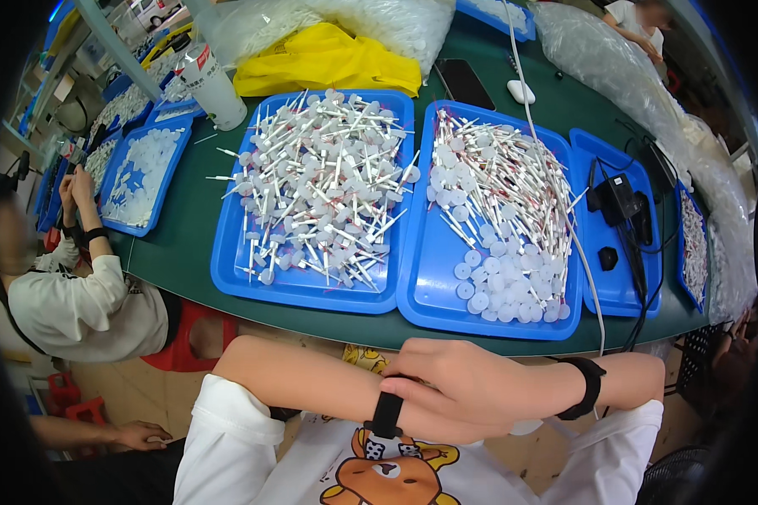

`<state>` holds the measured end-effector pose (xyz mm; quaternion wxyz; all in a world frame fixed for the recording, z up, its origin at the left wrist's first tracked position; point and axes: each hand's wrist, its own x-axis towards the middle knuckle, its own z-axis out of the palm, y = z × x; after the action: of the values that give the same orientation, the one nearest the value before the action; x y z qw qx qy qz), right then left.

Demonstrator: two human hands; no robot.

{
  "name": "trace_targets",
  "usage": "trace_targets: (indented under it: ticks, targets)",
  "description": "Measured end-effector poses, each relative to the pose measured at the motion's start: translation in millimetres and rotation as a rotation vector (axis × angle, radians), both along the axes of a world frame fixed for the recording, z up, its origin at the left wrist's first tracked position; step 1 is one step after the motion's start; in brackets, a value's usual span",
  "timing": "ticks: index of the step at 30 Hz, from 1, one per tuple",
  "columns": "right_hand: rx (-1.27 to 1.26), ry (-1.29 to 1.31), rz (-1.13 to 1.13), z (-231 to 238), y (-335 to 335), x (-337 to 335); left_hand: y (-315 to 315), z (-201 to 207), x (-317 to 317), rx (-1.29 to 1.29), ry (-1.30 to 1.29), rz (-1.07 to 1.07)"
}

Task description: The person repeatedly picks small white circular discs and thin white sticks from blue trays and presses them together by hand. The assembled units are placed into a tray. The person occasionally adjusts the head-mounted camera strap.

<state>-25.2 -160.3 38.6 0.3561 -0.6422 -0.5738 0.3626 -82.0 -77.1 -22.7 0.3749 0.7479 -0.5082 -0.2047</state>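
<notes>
My right hand (473,379) reaches across my body, its fingers and thumb closed at the black wrist strap (386,414) on my left wrist. My left hand (446,427) lies beneath the right one, in front of my shirt, and its fingers are hidden. A second black strap (588,389) circles my right wrist. Beyond my hands stand two blue trays. The left tray (303,296) is heaped with thin white sticks (328,185) fitted with translucent discs. In the right tray (425,295) lie thin white sticks (514,181) with reddish parts, plus loose translucent discs (514,286).
A white cable (564,202) crosses the right tray. Further right, a blue tray (619,295) holds a black adapter (617,198) and cords. At the back are a yellow bag (328,63), a cup (215,88) and a phone (465,82). A co-worker (84,295) sits at left.
</notes>
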Motion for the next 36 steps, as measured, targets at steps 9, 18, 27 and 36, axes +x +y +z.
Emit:
trace_targets:
  ticks: [9,18,27,36]
  targets:
    - [-0.174,0.128,-0.317,-26,-1,-6,-20,-3,-20,0.339,0.094,-0.257]
    - [-0.437,0.616,-0.510,-32,-2,-8,-65,25,-33,0.617,-0.404,-0.359]
    - [-0.562,0.629,-0.438,-35,4,-11,-78,14,-50,0.624,-0.469,-0.379]
    - [-0.658,0.632,-0.361,-43,3,-18,-73,15,-54,0.578,-0.459,-0.432]
